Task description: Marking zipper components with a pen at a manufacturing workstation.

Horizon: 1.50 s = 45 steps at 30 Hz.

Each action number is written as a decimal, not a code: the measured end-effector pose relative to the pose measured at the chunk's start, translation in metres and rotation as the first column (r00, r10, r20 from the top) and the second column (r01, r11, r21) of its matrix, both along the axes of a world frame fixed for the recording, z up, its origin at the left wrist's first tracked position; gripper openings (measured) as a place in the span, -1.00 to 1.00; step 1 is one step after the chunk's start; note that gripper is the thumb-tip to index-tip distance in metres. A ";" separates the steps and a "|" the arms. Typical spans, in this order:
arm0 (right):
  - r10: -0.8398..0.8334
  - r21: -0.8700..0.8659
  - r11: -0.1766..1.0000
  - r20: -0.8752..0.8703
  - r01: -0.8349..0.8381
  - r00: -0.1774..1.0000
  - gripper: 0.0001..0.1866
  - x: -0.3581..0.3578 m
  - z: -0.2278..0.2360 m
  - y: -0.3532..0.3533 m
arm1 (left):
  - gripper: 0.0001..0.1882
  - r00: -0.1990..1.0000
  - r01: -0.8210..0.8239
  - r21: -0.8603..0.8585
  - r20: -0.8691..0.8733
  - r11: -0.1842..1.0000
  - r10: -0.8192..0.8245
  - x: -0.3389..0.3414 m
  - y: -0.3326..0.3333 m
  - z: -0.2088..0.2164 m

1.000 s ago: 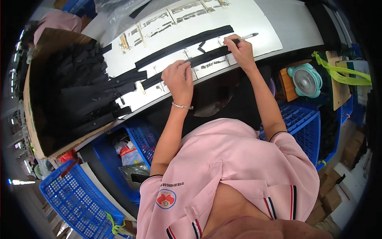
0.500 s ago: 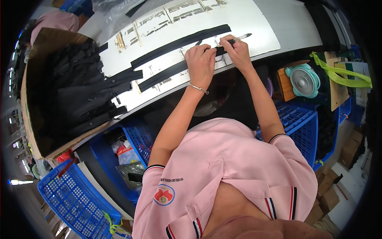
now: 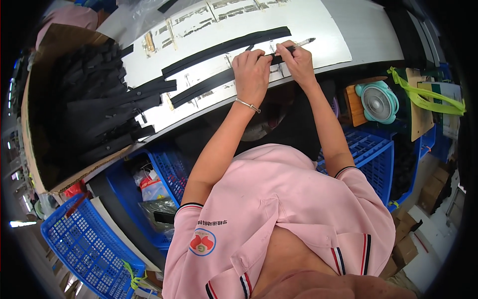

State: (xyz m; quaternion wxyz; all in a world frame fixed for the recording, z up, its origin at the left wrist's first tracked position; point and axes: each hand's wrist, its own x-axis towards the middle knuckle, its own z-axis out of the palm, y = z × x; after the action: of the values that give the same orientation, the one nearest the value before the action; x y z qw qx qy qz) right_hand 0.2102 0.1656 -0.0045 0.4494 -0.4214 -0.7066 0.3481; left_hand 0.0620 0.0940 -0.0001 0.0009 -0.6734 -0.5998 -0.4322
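Observation:
A black fabric strip (image 3: 206,87) lies slantwise along the near edge of a white board (image 3: 323,30). Bent fingers of my left hand (image 3: 252,77) press and grip this strip near its right end. Just to the right, my right hand (image 3: 298,64) is closed around a pen (image 3: 305,42) with a clear end pointing up and right. Its fingertips are at the strip's end; the pen's tip is hidden by the fingers. Farther back on the board, a second black strip (image 3: 226,50) lies parallel to the first. A small dark piece (image 3: 249,48) sits just beyond my left fingers.
At left, a cardboard box (image 3: 28,119) holds many black strips, some spilling onto the board. Tape-like marks cross the board's far part. A teal fan (image 3: 379,102) stands right of the table. Blue plastic baskets (image 3: 94,244) stand below, on both sides of me.
The whole view has shifted slightly. Both hands stay at the strip's right end, with the pen still in my right hand and only small finger movement.

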 end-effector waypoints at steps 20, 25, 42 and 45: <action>0.039 -0.213 0.974 -0.150 -0.071 0.988 -0.74 0.013 0.007 -0.003 | -0.62 0.995 -0.089 -0.088 -0.045 0.992 0.086 0.001 -0.038 0.004; -0.120 -0.176 0.981 -0.223 0.081 0.967 -0.75 0.007 0.008 -0.009 | -0.55 0.995 -0.063 -0.172 -0.086 0.983 0.049 -0.014 -0.021 -0.001; -0.112 -0.142 0.986 -0.152 0.090 0.982 -0.77 0.001 0.009 -0.008 | -0.45 0.827 -0.515 -0.138 -0.339 0.846 0.449 -0.213 -0.077 0.004; -0.112 -0.217 0.974 -0.183 0.072 0.977 -0.77 0.001 0.009 -0.008 | -0.63 0.785 -0.595 -0.242 -0.382 0.767 0.488 -0.250 -0.092 0.009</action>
State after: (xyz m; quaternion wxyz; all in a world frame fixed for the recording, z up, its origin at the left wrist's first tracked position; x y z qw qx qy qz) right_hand 0.2113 0.1581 0.0042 0.4852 -0.4627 -0.5986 0.4385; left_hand -0.1879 0.0022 0.0092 0.0972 -0.5149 -0.8296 -0.1929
